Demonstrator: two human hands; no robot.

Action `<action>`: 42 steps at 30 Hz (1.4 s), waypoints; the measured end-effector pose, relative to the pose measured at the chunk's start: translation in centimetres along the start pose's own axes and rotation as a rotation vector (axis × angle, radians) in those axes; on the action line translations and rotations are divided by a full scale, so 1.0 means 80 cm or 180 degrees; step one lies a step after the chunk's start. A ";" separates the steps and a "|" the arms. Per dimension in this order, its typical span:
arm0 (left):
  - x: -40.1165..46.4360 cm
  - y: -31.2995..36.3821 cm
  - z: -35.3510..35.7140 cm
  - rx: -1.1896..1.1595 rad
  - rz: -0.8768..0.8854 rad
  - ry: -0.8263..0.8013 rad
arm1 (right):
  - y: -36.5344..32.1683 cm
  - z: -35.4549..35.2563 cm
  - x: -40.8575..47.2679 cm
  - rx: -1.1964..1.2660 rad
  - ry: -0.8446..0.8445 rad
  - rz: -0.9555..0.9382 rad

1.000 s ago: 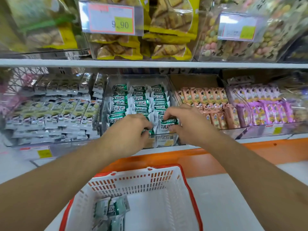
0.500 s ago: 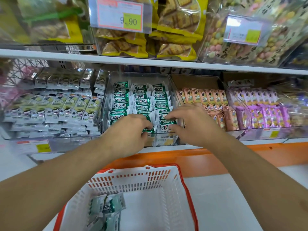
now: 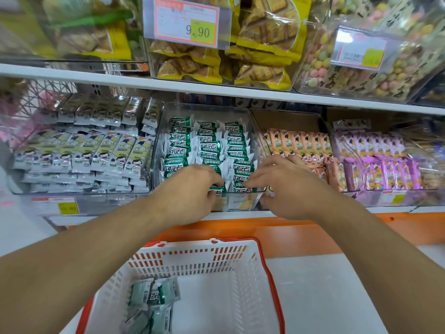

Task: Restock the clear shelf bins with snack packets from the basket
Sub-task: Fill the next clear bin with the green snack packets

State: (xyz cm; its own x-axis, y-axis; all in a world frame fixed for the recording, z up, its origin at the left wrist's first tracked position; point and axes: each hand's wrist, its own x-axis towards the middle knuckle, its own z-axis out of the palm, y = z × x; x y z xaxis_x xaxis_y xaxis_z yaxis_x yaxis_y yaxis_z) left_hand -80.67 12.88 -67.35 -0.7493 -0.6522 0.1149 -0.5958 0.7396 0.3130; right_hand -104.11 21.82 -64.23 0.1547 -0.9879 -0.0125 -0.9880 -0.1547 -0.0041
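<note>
**Both hands at the front of the green-packet bin**

Shop shelving fills the view, with two white shelf boards carrying rows of clear plastic bins.

On the lower shelf, the middle clear bin point(image 3: 255, 127) holds green-and-white snack packets point(image 3: 207, 145) stacked in three neat columns. Both hands reach into its front edge. The left hand point(image 3: 190, 191) has its fingers curled down onto the front packets of the middle column, fingertips gripping a packet there. The right hand point(image 3: 286, 186) lies just beside it, thumb and forefinger pinching the front green packet point(image 3: 243, 186) of the right-hand column, the other fingers loosely spread above.

Below the hands, a white plastic basket point(image 3: 192, 259) with red rim and handle sits in front of the shelf. A few more green packets point(image 3: 154, 302) lie loose in its near left corner.

Left of the green bin is a bin of pale yellow-and-white wafer packets point(image 3: 96, 150). To the right come peach-coloured packets point(image 3: 301, 145), then purple ones point(image 3: 385, 162). An orange strip point(image 3: 289, 232) runs beneath the lower shelf.

On the upper shelf, bins hold yellow bags of biscuits point(image 3: 262, 44) and pastel round sweets point(image 3: 361, 75). A price tag point(image 3: 190, 22) there reads 9.90.
</note>
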 end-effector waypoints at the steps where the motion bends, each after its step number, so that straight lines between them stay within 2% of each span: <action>1: 0.000 0.001 -0.001 -0.0003 -0.0001 -0.0009 | 0.000 0.000 0.002 -0.0014 -0.0032 0.0013; 7: -0.007 0.001 0.002 0.0153 0.0019 0.0334 | -0.005 0.004 0.002 0.0065 0.0056 0.0146; 12: -0.010 0.004 0.010 0.0527 -0.0036 -0.0081 | -0.011 0.004 -0.004 -0.0012 -0.0032 0.0167; 17: -0.007 0.005 0.007 0.0700 0.0002 -0.0203 | -0.014 0.003 -0.002 -0.0008 -0.0038 0.0187; 20: -0.013 0.006 -0.001 0.0396 -0.0021 -0.0157 | -0.019 0.001 -0.005 0.0161 0.0107 0.0195; 25: -0.068 -0.007 -0.011 -0.0269 0.0091 0.0336 | -0.041 -0.001 -0.017 0.0819 0.0664 -0.0104; 27: -0.103 -0.024 -0.002 -0.0402 0.0016 0.0259 | -0.071 0.012 -0.019 0.1323 0.0399 -0.0140; 29: -0.141 -0.053 0.025 -0.0486 -0.0294 0.0032 | -0.109 0.044 -0.017 0.1479 -0.0279 -0.0134; 32: -0.196 -0.105 0.077 -0.0325 -0.1195 -0.0191 | -0.161 0.128 -0.005 0.0887 -0.1499 -0.0202; 35: -0.237 -0.155 0.129 -0.0097 -0.2142 -0.0391 | -0.203 0.219 0.004 0.0717 -0.2265 -0.0052; 38: -0.258 -0.177 0.172 -0.0377 -0.2878 -0.0820 | -0.240 0.299 0.017 0.0934 -0.2509 0.0245; 40: -0.262 -0.179 0.198 -0.0785 -0.2976 -0.0916 | -0.261 0.350 0.027 0.1258 -0.2500 0.0531; 42: -0.263 -0.184 0.220 -0.0964 -0.3006 -0.0745 | -0.281 0.399 0.038 0.1526 -0.2424 0.0841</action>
State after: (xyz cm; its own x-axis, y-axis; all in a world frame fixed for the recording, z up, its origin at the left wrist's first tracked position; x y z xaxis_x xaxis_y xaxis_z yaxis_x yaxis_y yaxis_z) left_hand -61.19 18.65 -90.94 -0.0679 -0.8747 -0.4799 -0.8991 -0.1549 0.4095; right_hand -81.35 22.69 -96.09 0.0528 -0.6894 -0.7224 -0.9111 0.2628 -0.3174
